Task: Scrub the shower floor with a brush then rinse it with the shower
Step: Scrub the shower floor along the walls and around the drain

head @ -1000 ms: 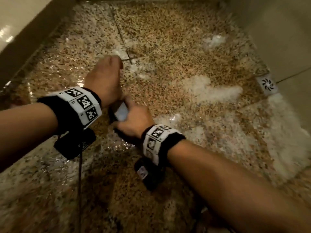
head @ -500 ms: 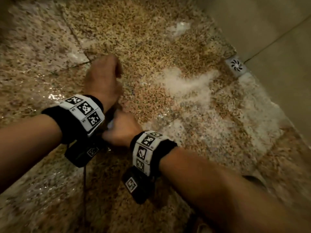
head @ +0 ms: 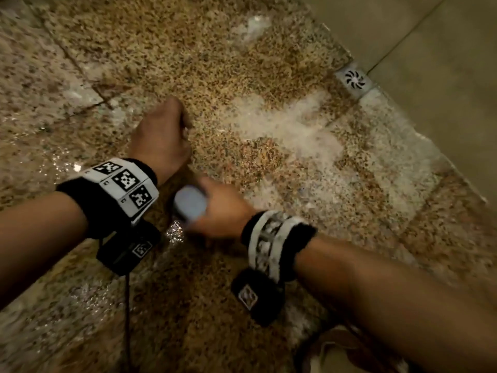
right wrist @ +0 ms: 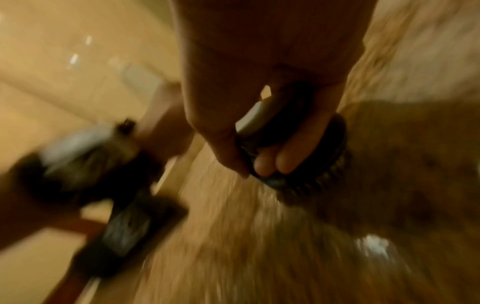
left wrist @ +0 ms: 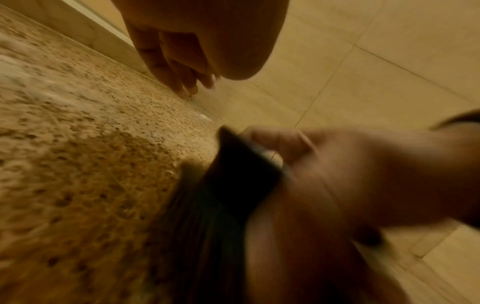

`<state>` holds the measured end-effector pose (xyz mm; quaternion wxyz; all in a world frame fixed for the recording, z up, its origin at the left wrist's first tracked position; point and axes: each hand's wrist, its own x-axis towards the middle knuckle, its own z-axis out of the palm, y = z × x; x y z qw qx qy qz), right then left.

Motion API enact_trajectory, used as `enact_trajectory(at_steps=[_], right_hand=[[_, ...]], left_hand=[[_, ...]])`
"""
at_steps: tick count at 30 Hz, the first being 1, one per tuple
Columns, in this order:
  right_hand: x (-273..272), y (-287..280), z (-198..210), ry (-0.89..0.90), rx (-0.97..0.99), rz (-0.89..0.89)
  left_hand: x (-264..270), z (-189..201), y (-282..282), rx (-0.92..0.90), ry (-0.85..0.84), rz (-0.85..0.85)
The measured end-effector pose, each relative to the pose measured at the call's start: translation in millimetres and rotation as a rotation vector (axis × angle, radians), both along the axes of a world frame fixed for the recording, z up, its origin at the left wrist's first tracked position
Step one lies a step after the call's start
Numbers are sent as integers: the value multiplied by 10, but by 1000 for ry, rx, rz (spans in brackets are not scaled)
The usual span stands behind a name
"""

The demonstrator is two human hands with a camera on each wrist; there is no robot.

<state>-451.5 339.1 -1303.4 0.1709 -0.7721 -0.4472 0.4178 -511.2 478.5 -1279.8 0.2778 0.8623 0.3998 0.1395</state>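
My right hand [head: 220, 208] grips a round scrub brush [head: 189, 204] with a pale grey top and dark bristles, pressed on the wet speckled granite shower floor [head: 188, 63]. In the right wrist view the fingers [right wrist: 275, 162] curl under the brush handle [right wrist: 253, 117], with the bristles [right wrist: 327, 170] on the stone. My left hand [head: 164, 135] hangs just beyond the brush, holding nothing. Its fingers [left wrist: 182, 70] droop loosely above the floor. White foam [head: 290, 127] lies to the right of both hands.
A square metal drain [head: 354, 79] sits at the floor's far right edge against the beige tiled wall [head: 443, 90]. More foam [head: 398, 162] runs along that wall. Floor joints [head: 80, 68] cross the stone at the far left.
My right hand has slid the brush rightward, nearer the foam and drain. The left hand stays hanging beside it. The view has swung so the drain sits higher in the picture.
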Motion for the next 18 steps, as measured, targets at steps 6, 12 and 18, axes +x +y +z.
enact_trajectory(at_steps=[6,12,18], right_hand=[[1194,-296,201,-232,16,-440],[1067,-91,327,-235,22,-249],[273,-311,27,-95,-25,302]], left_hand=[[-97,-9,69,-15,-28,-11],[5,-7,-18,-21,0,-158],[26,-104,-4,-61,111,-355]])
